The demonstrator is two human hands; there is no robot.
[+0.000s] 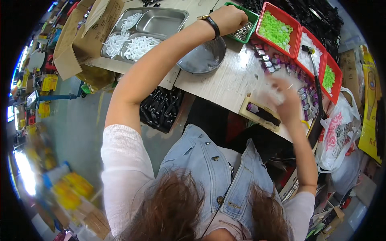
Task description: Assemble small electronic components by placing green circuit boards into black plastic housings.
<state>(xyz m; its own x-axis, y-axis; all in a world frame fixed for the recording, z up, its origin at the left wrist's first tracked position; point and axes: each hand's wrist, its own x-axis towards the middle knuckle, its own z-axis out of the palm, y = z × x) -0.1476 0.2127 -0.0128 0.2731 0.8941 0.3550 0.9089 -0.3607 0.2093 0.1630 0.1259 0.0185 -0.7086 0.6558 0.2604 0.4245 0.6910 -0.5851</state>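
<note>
My left hand [230, 20] reaches far forward over a green tray [251, 25] of small metal pieces [242, 32]. Its fingers are curled down and closed; their tips are hidden, so what they hold does not show. My right hand [282, 94], smeared by motion, is above the bench just right of a cream-coloured fixture [243, 108]. In that fixture lies a long black part [267, 116] with a purple piece [253, 107] at one end. Past the right hand, several purple-and-silver pieces [277, 62] are spread on the bench. A round metal bowl [203, 60] stands below my left wrist.
Red bins [299, 42] with green and white small parts line the back right. A screwdriver-like tool on a black cord [315, 70] crosses them. At left are a steel divided tray [161, 20] with white parts, a cardboard box [90, 42], and a bin of black parts [163, 108].
</note>
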